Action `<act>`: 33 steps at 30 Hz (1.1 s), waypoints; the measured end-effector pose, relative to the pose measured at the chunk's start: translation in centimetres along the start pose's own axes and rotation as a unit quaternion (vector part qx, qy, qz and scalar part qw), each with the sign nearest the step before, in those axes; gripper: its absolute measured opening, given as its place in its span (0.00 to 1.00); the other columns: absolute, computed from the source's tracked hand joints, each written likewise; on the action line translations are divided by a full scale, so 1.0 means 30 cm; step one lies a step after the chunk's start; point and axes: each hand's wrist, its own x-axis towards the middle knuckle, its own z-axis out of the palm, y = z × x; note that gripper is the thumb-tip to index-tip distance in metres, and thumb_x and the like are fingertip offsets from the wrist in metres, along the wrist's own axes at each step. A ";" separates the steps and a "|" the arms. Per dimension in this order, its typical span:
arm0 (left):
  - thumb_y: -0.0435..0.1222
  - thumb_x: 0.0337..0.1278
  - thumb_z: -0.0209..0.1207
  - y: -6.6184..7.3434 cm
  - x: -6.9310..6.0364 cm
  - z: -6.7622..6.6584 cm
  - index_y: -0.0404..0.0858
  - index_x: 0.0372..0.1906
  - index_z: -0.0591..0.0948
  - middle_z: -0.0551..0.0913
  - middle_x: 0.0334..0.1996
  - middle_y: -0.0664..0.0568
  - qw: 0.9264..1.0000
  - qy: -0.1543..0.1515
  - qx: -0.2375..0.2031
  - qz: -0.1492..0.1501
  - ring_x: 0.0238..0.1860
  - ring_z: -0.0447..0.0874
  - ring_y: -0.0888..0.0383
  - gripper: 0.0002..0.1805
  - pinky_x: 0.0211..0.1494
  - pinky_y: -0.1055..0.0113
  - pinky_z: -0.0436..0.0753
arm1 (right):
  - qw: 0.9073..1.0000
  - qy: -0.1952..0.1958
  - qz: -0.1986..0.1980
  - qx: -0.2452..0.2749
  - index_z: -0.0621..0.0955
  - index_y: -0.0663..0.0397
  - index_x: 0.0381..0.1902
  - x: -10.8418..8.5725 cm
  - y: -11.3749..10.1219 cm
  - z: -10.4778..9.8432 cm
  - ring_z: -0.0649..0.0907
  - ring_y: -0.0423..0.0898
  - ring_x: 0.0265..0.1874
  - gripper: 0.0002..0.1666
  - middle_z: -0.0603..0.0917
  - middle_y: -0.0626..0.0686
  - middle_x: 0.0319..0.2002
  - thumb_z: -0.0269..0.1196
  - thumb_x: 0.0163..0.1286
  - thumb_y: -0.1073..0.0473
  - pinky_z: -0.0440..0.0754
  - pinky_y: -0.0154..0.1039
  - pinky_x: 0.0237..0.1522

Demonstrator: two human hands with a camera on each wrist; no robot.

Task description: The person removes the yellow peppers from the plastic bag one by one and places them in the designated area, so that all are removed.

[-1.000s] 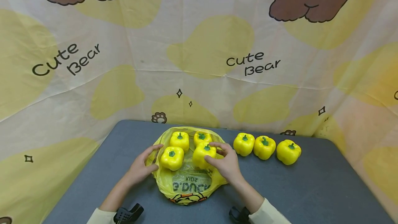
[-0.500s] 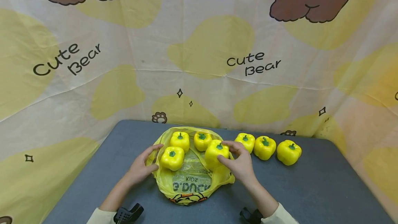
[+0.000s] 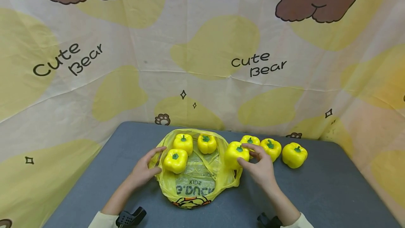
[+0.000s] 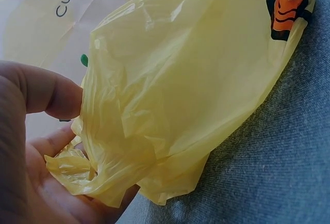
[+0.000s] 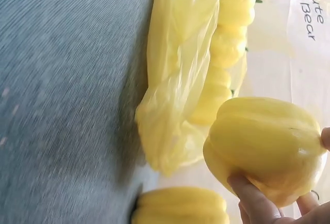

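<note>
A thin yellow plastic bag lies with its mouth spread wide on the table. Inside it are three yellow bell peppers: one front left, one behind it and one back right. My left hand holds the bag's left side; in the left wrist view its thumb and fingers are at the gathered film. Another bell pepper is gripped by my right hand over the bag's right rim. The right wrist view shows this held pepper raised beside the bag.
Three more yellow bell peppers stand in a row right of the bag: a partly hidden one, a middle one and an outer one. The grey table ends at a printed cloth backdrop.
My right hand has carried the held bell pepper rightward, from over the bag's inside to its right rim. The bag's right edge has shifted slightly right. The left hand stays put.
</note>
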 end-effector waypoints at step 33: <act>0.29 0.42 0.60 0.000 -0.001 0.003 0.43 0.65 0.71 0.72 0.65 0.41 1.000 -0.003 -0.001 -0.008 0.67 0.64 0.42 0.36 0.61 0.41 0.67 | 0.994 -0.022 0.055 -0.097 0.76 0.58 0.56 0.002 0.096 -0.102 0.76 0.58 0.54 0.30 0.73 0.60 0.60 0.70 0.54 0.62 0.77 0.53 0.53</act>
